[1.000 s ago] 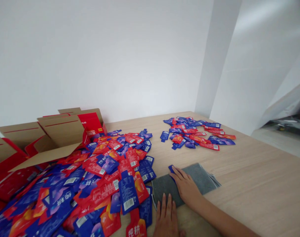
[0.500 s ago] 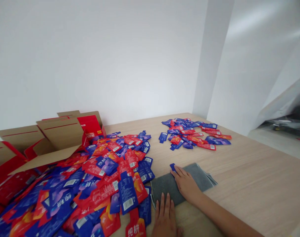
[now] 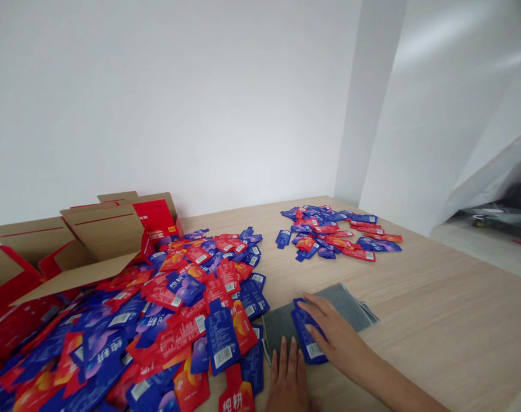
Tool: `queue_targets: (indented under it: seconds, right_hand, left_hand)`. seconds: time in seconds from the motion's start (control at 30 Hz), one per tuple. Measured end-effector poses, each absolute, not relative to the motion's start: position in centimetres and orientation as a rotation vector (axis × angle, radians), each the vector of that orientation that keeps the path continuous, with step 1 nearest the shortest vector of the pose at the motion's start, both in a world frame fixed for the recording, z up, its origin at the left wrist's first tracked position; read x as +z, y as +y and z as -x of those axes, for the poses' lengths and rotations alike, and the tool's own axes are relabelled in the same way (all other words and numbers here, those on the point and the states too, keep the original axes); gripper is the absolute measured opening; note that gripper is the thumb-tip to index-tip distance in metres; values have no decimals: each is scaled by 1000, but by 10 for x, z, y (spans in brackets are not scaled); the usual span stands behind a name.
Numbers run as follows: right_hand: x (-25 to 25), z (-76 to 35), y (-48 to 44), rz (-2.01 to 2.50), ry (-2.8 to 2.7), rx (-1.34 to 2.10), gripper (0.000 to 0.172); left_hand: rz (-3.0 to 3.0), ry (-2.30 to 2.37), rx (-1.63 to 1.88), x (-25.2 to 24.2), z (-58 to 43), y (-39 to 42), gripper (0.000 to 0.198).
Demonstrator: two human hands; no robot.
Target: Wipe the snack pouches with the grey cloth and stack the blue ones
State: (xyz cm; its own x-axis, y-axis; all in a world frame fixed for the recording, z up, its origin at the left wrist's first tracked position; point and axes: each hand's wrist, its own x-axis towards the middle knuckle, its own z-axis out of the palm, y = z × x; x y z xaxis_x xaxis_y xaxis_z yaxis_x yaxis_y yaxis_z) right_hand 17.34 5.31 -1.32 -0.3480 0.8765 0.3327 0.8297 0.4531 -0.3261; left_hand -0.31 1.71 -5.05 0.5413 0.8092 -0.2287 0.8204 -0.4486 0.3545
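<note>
A folded grey cloth lies on the table in front of me, with layered edges at its right end. On the cloth rests a flat blue pouch, its barcode end toward me and slightly past the cloth's near edge. My right hand reaches over the pouch's right side with fingers stretched and apart; the fingertips touch or hover just above it, I cannot tell which. Flat at the cloth's near left edge is my left hand, fingers extended, beside the pouch's lower left side. The left wrist is out of frame.
A large heap of red and blue pouches spreads over the left side of the table. Behind it stand open red cardboard boxes. A smaller pile of pouches lies at the back right. A white wall rises behind the table.
The blue pouch, mostly covered by my right hand before, now shows nearly whole and sits closer to me. My right hand has shifted slightly right and nearer, its fingers wider apart. My left hand stays put.
</note>
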Motion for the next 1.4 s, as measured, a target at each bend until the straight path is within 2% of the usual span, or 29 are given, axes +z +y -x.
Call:
queue_targets:
  seconds: [0.23,0.57,0.7,0.8,0.97,1.07,1.27,1.33,1.4]
  right_hand:
    - [-83,-159,61,1486,-2402,4,49]
    - [-65,-155,88,1460,-2341,74,45]
    - [-70,-163,81,1380,-2171,257,46]
    - [-72,-169,92,1399,-1892,430,54]
    - [-53,-166,128,1377,-1364,1064,62]
    - [-31,-153,152,1323,-1198,1348,56]
    - [3,-102,201,1325,-1395,1371,39]
    - [8,-85,206,1319,-1544,1381,26]
    - [11,-75,201,1302,-1697,1412,17]
  left_hand:
    - [-2406,1447,21,-81,0,21,58]
    - [-2458,1370,-16,-63,-1,16,66]
    - [-2432,1382,-25,-56,-1,15,67]
    - [-2354,1354,-46,-43,-2,12,66]
    - [-2269,1360,-51,-26,-5,8,67]
    - [-2276,1371,-41,-33,-4,10,67]
    - [-2582,1336,59,-101,3,21,64]
    - [-2794,1525,302,-133,-1,24,54]
    - [-2984,1624,695,-160,-8,26,41]
